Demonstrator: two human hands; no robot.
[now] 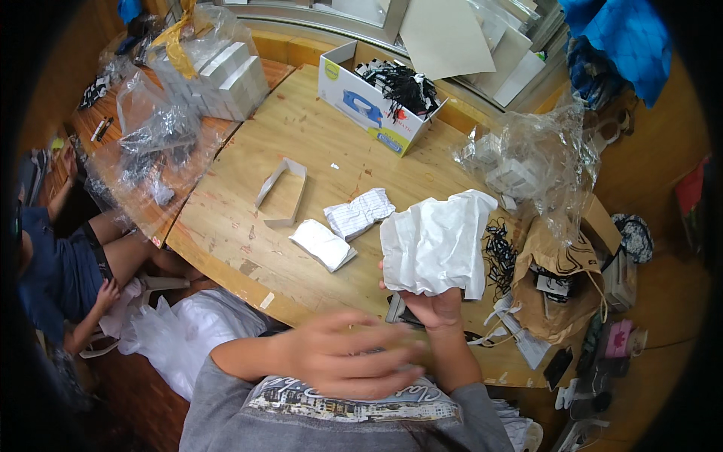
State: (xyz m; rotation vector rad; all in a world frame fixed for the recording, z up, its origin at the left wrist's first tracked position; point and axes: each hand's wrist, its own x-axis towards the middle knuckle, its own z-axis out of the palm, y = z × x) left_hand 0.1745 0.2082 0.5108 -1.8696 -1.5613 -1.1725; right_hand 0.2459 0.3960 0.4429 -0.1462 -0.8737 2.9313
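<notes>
Scuffed wooden surface (226,200) beside a brown wall (659,196), crumpled white packet (437,241) gripped in right hand (437,307), left hand (350,352) blurred, fingers outstretched.

passable: tabletop (320,143) between card strip (273,182) and box (369,113) | obstacles: white packet (437,241); right, plastic bag (557,143), paper bag (553,320)

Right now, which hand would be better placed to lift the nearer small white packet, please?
Probably the left hand: though blurred, it looks empty, whereas the right hand holds the crumpled white sheet.
</notes>
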